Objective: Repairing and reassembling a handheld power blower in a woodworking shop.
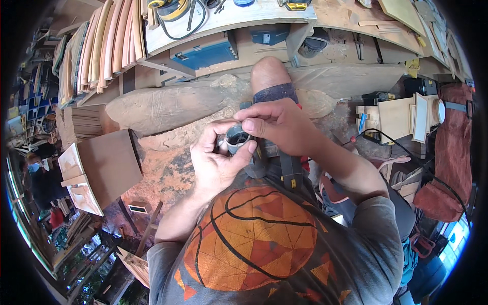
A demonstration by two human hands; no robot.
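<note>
In front of my chest, my left hand (216, 160) is wrapped round a short dark grey cylindrical part (235, 147) with an open round end facing up. Its inside is dark, and I cannot make out what is in it. The thumb and fingers of my right hand (287, 124) are pressed together at the rim. Anything small between them is hidden. Just beyond my fingers, and again below them, parts of a dark elongated body (258, 161) show; whether it joins the cylinder I cannot tell. A dark strap-like piece with a yellow mark (291, 175) lies beside it, over my lap.
A workbench (229, 20) stands ahead, bearing a yellow-black power tool (173, 9); a blue case (203, 53) sits underneath. Long wood strips (109, 46) are stacked at left. Large rough slabs (168, 109) lie before me. A brown box (109, 162) stands left; a black cable (427, 168) hangs right.
</note>
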